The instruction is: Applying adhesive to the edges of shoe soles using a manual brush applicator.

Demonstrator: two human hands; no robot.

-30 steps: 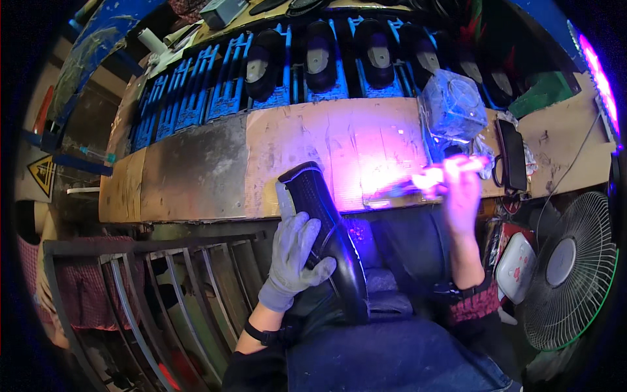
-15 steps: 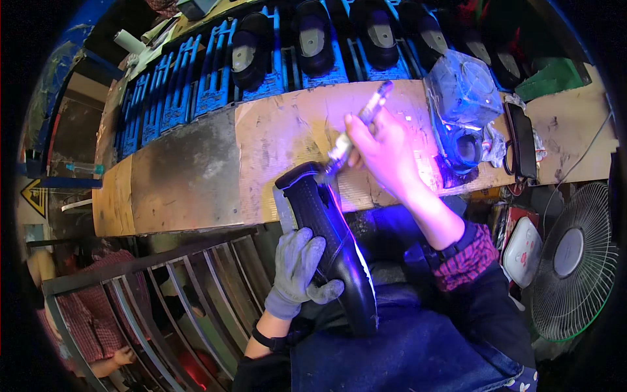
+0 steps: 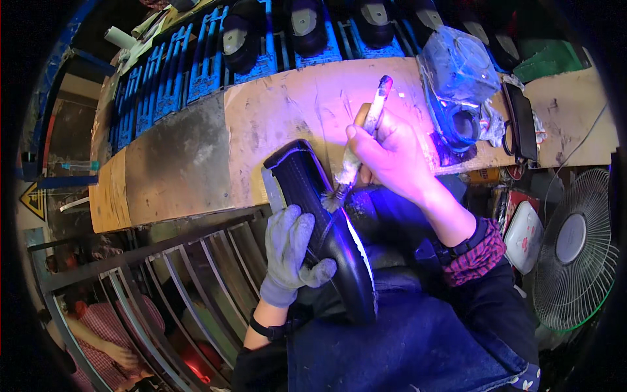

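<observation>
A black shoe (image 3: 349,264) lies tilted across my lap, its heel end at the edge of the cardboard-covered bench (image 3: 274,104). My left hand (image 3: 287,255), in a grey glove, is closed around the shoe's left side, the thumb over the upper. Bare, my right hand (image 3: 398,153) grips the pale, stained handle of a brush (image 3: 351,164). The dark bristles touch or nearly touch the shoe's right edge, about midway along it. Violet light falls on that edge and on the right hand. Most of the shoe's underside is hidden.
Blue slatted racks (image 3: 202,65) run along the back, with several dark soles (image 3: 305,29) on them. A plastic-wrapped box (image 3: 459,65) and a blue cup (image 3: 460,127) stand at the right. A fan (image 3: 571,242) is far right. Beyond a metal rail frame (image 3: 147,261), another person (image 3: 111,326) sits left.
The brush has moved from the shoe's heel end toward me, along its right edge. My left hand keeps its hold. The whole view has shifted slightly.
</observation>
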